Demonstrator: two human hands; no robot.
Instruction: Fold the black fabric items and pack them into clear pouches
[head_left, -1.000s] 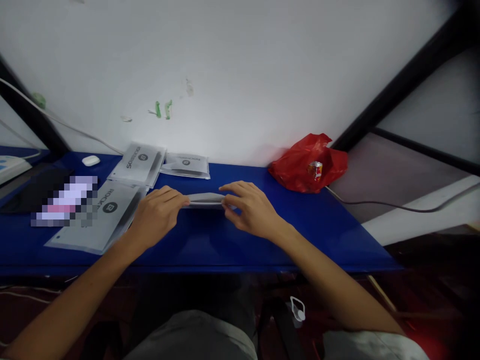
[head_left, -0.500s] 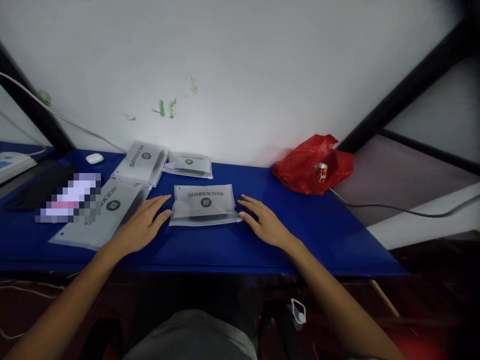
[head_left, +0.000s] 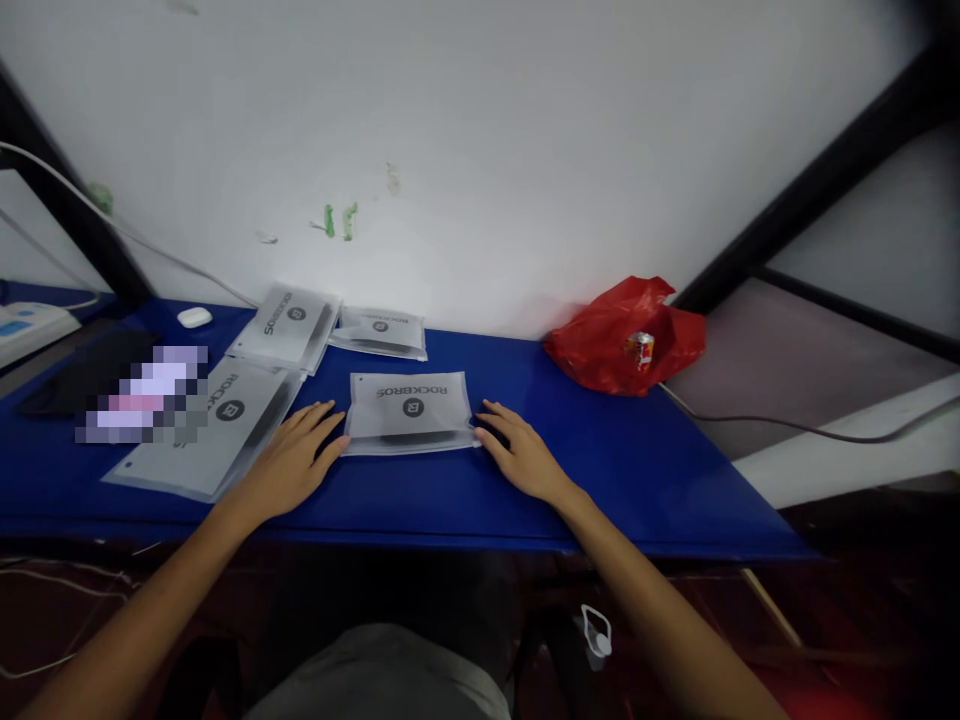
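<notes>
A frosted plastic zip pouch (head_left: 409,390) printed ROCKBROS lies flat on the blue table, its lettering upside down to me. At its left edge rests my left hand (head_left: 296,462), fingers apart, the thumb at the pouch's lower left corner. My right hand (head_left: 525,455) lies at the opposite edge, also with fingers spread, thumb by the lower right corner. Neither hand grips anything. Further left are a large ROCKBROS pouch (head_left: 217,430) and another pouch (head_left: 283,325) overlapping its top. A smaller pouch (head_left: 384,330) sits behind, near the wall.
A red plastic bag (head_left: 630,335) stands at the back right against the wall. At the left are a pixelated phone-like object (head_left: 146,393), a white earbud case (head_left: 194,317) and a white power strip (head_left: 34,330). The table's front edge (head_left: 450,543) runs close to me.
Both hands have settled slightly lower beside the pouch, and my right hand has come a little to the left. The pouch stays in place; the view has shifted slightly.
</notes>
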